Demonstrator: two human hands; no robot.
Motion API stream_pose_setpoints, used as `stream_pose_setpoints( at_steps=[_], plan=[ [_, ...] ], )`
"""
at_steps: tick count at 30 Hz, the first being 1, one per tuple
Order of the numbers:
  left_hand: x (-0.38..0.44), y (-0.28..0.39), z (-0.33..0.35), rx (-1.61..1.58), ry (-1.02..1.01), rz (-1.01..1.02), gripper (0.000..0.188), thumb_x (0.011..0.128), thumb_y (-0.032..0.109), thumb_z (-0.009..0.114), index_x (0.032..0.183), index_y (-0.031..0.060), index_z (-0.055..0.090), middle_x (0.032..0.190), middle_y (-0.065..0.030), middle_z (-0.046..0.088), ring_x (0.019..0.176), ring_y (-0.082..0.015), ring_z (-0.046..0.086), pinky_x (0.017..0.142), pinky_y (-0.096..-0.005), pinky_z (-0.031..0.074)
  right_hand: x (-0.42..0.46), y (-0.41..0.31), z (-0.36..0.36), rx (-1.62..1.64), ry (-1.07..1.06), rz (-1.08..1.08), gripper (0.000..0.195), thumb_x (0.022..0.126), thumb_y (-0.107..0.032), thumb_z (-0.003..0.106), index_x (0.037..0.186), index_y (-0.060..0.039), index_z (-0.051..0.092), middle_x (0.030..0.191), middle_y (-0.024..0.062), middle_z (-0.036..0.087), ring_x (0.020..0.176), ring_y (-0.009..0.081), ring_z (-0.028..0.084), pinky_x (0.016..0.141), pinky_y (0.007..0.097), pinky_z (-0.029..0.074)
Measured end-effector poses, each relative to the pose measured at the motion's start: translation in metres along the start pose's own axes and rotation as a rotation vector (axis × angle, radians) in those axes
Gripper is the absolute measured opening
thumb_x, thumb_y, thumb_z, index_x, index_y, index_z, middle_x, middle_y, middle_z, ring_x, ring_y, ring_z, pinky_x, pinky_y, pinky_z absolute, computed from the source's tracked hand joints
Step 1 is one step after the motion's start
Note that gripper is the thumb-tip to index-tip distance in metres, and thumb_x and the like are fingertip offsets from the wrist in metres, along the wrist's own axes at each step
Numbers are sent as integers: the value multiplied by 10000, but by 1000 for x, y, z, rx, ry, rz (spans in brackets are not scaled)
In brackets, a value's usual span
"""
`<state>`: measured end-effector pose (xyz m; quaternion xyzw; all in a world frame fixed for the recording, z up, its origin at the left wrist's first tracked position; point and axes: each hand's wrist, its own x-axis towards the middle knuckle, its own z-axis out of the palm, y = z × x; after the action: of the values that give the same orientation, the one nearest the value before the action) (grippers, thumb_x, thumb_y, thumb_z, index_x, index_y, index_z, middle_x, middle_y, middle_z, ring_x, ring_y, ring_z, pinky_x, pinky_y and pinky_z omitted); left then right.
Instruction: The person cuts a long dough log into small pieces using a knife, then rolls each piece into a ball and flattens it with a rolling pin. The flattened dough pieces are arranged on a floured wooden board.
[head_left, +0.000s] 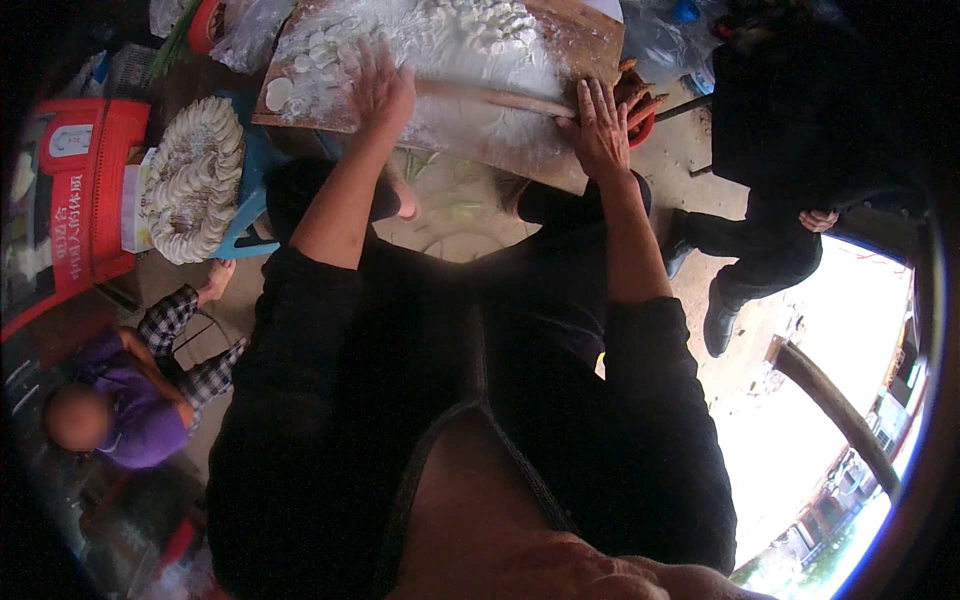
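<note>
A wooden rolling pin (495, 97) lies across a floured wooden board (592, 37) in front of me. My left hand (381, 86) is over the pin's left end, palm down with the fingers stretched forward. At the other end, my right hand (602, 127) bears on the pin with its fingers extended. A pale, thin patch that may be dough shows faintly below the middle of the pin; blur hides its outline. Several small dough discs (322, 52) lie beyond my left hand, and one flat round (279, 94) is near the board's left edge. Small dough pieces (495, 26) sit in the flour at the back.
Left of the board, rows of dumplings (217, 169) cover a tray by a blue stool (251, 217) and a red box (105, 187). A seated person in purple (142, 405) is at lower left. A red bowl (643, 135) holds carrot-like roots; a person in dark clothes (787, 135) is at right.
</note>
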<state>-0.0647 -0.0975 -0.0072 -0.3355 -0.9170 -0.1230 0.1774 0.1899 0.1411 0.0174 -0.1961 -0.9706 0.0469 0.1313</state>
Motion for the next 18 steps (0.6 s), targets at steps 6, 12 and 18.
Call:
stream_pose_setpoints(
  at_steps=[6, 12, 18],
  plan=[
    [-52, -2, -40, -21, -74, 69, 589, 952, 327, 475, 1482, 124, 317, 1536, -172, 273, 1364, -496, 257, 1084, -624, 194, -42, -15, -11, 28, -25, 11, 699, 907, -395, 581, 1458, -46, 328, 1510, 162, 331, 1416, 356, 256, 1139, 533, 200],
    [-22, 8, -26, -66, 39, 27, 543, 927, 357, 503, 1416, 128, 448, 1515, -168, 316, 1397, -454, 221, 1103, -605, 183, -16, -21, -4, -24, 93, 54, 607, 894, -370, 600, 1409, -102, 425, 1451, 118, 429, 1369, 353, 345, 1097, 537, 261],
    [29, 54, -20, -465, -399, 181, 263, 826, 144, 632, 1070, 52, 671, 1124, -151, 657, 1085, -328, 598, 913, -428, 468, -39, -31, -1, 121, 164, -110, 378, 871, -175, 601, 1242, -100, 585, 1294, 96, 568, 1188, 308, 506, 1012, 471, 384]
  ],
)
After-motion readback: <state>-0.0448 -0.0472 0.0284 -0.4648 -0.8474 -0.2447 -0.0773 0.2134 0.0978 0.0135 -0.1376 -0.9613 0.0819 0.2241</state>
